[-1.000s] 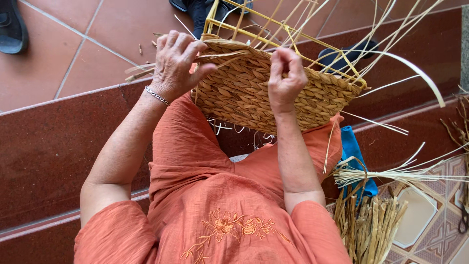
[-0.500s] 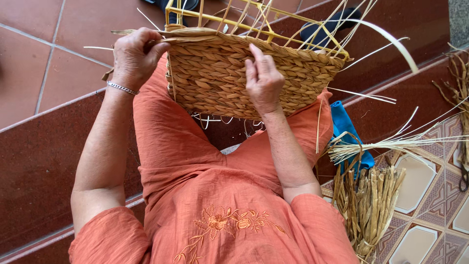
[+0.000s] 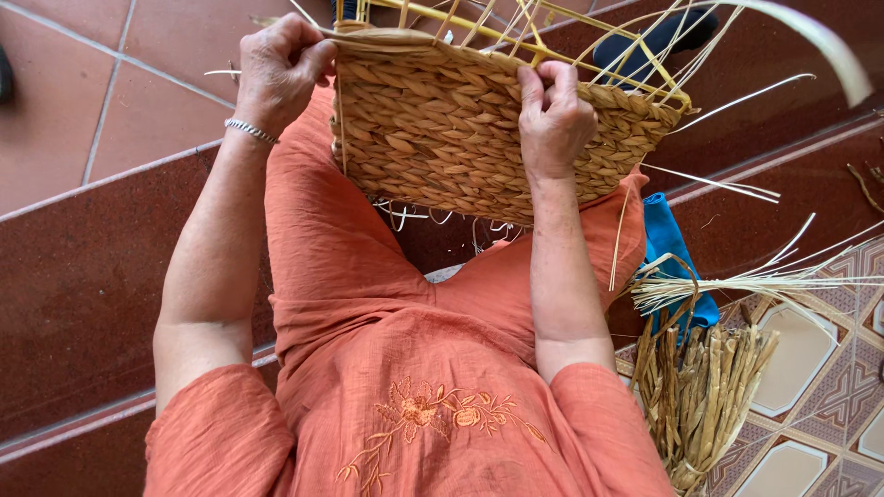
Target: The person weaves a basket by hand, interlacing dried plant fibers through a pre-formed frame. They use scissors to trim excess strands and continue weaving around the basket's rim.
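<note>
- Position: the half-woven basket (image 3: pixel 460 129) rests on my lap, at 12 o'clock from my chest, its woven wall facing me and its yellow frame rods (image 3: pixel 552 28) sticking up past the top rim.
- Left hand (image 3: pixel 276 69): closed around the basket's 9 o'clock corner at the rim, pinching what looks like a flat strand there.
- Right hand (image 3: pixel 552 115): fingers hooked over the rim just right of centre, thumb on the outer wall, clamped on the braided top row.
- Step in hand, as I judge it: working the top row of weave, left hand feeding or tensioning, right hand pressing the row down against the frame.
- Next move would call for a steady grip on the rim and a strand kept taut between the rods; a slack pull would likely leave a gap in the row.
- Edges: loose pale strands (image 3: pixel 727 184) fan out at 2 to 3 o'clock and could snag a sleeve.
- Supply: a bundle of dried stalks (image 3: pixel 704 387) stands at 4 o'clock, just beside my right elbow, with a blue cloth (image 3: pixel 668 248) above it.
- Open room: the red tiled floor (image 3: pixel 83 184) at 9 to 10 o'clock.
</note>
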### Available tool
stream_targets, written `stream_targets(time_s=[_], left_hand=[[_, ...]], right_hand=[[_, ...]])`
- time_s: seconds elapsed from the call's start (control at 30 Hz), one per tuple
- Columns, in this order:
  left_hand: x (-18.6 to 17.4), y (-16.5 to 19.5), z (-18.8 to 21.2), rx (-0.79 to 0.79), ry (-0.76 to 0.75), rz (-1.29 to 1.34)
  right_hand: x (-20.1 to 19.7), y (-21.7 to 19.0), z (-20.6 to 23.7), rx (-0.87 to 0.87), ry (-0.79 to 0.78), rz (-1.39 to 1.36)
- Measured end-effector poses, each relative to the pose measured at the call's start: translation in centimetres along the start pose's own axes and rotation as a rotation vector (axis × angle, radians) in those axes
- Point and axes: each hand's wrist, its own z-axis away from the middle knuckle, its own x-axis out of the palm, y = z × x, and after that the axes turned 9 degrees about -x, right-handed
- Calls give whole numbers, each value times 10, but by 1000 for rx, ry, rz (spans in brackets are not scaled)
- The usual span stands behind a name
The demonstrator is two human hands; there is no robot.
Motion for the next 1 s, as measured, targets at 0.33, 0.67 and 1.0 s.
stream_targets(time_s=[0.33, 0.67, 1.0], left_hand=[[-18, 10, 11, 403, 254, -720], [-43, 37, 15, 528, 366, -784], [0, 68, 30, 855, 671, -1011]], right_hand=[[7, -57, -2, -166, 81, -224], [69, -97, -35, -461, -77, -150], [66, -101, -55, -231, -170, -338]])
